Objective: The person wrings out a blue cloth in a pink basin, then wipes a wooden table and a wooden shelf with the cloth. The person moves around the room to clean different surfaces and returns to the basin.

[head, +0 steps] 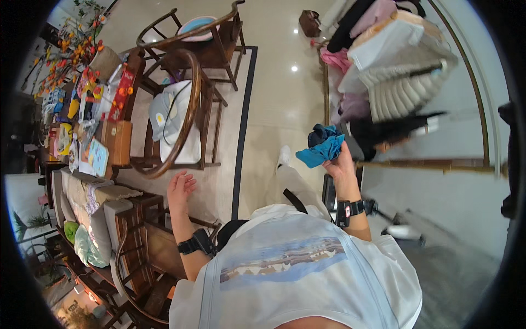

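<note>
A crumpled blue cloth [322,149] with a darker navy piece on top rests in my right hand [342,164], which grips it from below at its right side. My left hand [181,187] is raised with loosely curled, separate fingers and holds nothing. Just beyond it stands a curved-arm wooden chair [193,115], with a white cushion and a grey item with a dark cord on its seat. Near my right hand, a rack of clothes carries a light quilted jacket [394,92], a black garment [380,129] and pink pieces.
A second wooden chair [218,45] holds a round basin [199,26]. A cluttered table with a wooden box [117,144] stands at left, beyond a sofa [111,209]. A brown bag [309,23] lies on the tiled floor [279,94]. Another wooden chair [160,251] is at lower left.
</note>
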`<move>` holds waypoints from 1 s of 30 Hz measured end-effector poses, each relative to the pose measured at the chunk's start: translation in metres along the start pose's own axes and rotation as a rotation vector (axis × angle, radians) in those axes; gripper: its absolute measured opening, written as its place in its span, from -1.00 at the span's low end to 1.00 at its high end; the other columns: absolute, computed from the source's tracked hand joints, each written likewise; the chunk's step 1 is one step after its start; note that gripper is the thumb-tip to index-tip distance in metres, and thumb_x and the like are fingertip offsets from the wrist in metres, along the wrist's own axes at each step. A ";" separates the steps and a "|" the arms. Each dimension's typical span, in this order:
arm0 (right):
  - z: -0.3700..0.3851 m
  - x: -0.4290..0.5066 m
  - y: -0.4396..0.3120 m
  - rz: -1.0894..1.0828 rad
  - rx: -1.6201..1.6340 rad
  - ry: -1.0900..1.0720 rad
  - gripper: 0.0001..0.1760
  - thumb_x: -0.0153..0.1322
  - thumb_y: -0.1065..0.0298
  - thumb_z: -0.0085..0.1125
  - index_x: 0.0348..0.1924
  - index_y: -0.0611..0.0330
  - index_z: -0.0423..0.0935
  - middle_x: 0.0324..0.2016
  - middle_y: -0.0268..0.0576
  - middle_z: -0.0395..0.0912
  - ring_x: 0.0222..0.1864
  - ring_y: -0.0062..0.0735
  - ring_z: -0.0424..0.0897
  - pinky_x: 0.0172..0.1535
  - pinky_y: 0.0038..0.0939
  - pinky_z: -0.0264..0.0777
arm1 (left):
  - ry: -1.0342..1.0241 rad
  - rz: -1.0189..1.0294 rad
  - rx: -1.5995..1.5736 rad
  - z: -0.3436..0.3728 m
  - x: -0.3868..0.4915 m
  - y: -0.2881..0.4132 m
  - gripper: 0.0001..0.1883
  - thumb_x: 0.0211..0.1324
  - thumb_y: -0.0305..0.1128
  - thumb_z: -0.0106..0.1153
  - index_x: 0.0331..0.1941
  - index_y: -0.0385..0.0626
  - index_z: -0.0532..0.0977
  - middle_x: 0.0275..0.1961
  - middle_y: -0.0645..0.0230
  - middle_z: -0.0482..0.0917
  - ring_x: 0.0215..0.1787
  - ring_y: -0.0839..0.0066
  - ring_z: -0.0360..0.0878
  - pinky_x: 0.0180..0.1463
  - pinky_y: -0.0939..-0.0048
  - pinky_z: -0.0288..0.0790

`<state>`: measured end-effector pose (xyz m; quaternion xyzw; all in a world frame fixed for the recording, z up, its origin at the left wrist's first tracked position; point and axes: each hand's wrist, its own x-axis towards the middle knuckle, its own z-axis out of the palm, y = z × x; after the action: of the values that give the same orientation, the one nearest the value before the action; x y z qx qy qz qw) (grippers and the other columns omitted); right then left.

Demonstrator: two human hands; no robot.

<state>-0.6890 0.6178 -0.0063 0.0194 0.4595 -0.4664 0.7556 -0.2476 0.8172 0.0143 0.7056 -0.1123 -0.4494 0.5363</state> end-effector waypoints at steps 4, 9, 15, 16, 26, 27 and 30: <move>0.079 0.090 -0.068 0.050 0.016 -0.038 -0.57 0.55 -0.08 -0.05 0.02 0.03 0.56 -0.02 -0.25 0.64 -0.04 -0.27 0.63 0.00 -0.22 0.54 | 0.004 -0.025 -0.115 0.077 0.058 0.072 -0.62 0.45 -0.23 0.01 0.15 -0.26 0.45 -0.06 0.19 0.64 -0.12 0.44 0.65 -0.10 0.44 0.55; 0.180 0.180 -0.151 0.054 -0.143 -0.082 -0.53 0.53 -0.11 0.00 0.06 0.04 0.55 0.01 -0.22 0.62 0.02 -0.21 0.61 0.09 -0.14 0.52 | -0.048 0.065 -0.096 0.158 0.132 0.151 -0.63 0.46 -0.23 -0.02 0.15 -0.27 0.44 -0.06 0.20 0.64 -0.11 0.46 0.66 -0.07 0.47 0.54; 0.333 0.330 -0.201 0.070 -0.327 -0.061 -0.59 0.55 -0.04 -0.02 0.05 0.04 0.54 -0.04 -0.22 0.62 0.04 -0.23 0.57 0.13 -0.09 0.49 | -0.069 0.105 -0.207 0.250 0.266 0.214 -0.64 0.47 -0.26 -0.03 0.16 -0.25 0.44 -0.05 0.17 0.64 -0.06 0.42 0.67 -0.03 0.43 0.54; 0.364 0.360 -0.200 0.074 -0.299 -0.153 -0.62 0.56 0.00 -0.04 0.05 0.04 0.53 -0.04 -0.20 0.60 0.05 -0.25 0.55 0.16 -0.07 0.44 | -0.062 0.115 -0.197 0.265 0.295 0.222 -0.64 0.46 -0.25 -0.02 0.15 -0.25 0.45 -0.04 0.18 0.65 -0.05 0.41 0.67 -0.02 0.42 0.54; 0.649 0.626 -0.084 0.293 -0.754 -0.409 -0.71 0.52 0.30 -0.05 0.07 0.12 0.45 -0.04 -0.13 0.55 0.00 -0.15 0.57 0.04 0.05 0.47 | 0.048 -0.006 -0.377 0.365 0.494 0.310 -0.66 0.46 -0.27 -0.03 0.15 -0.24 0.47 -0.05 0.17 0.66 -0.06 0.39 0.66 0.00 0.39 0.54; 0.665 0.644 -0.068 0.316 -0.807 -0.440 -0.71 0.54 0.30 -0.07 0.09 0.15 0.42 -0.01 -0.09 0.55 0.01 -0.13 0.57 0.04 0.10 0.48 | 0.053 -0.006 -0.401 0.372 0.503 0.319 -0.65 0.46 -0.27 -0.03 0.15 -0.25 0.46 -0.05 0.17 0.66 -0.05 0.38 0.66 0.01 0.38 0.54; 0.703 0.682 -0.029 0.402 -0.704 -0.541 -0.71 0.49 0.27 0.08 0.04 0.13 0.44 -0.06 -0.11 0.55 -0.08 -0.16 0.57 -0.05 -0.02 0.48 | 0.103 -0.058 -0.483 0.394 0.526 0.338 -0.66 0.46 -0.27 -0.02 0.12 -0.27 0.48 -0.03 0.16 0.65 -0.04 0.39 0.66 0.04 0.38 0.53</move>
<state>-0.1368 -0.1889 -0.0748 -0.2709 0.3637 -0.1158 0.8837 -0.1354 0.0875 0.0256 0.5818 0.0464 -0.4419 0.6812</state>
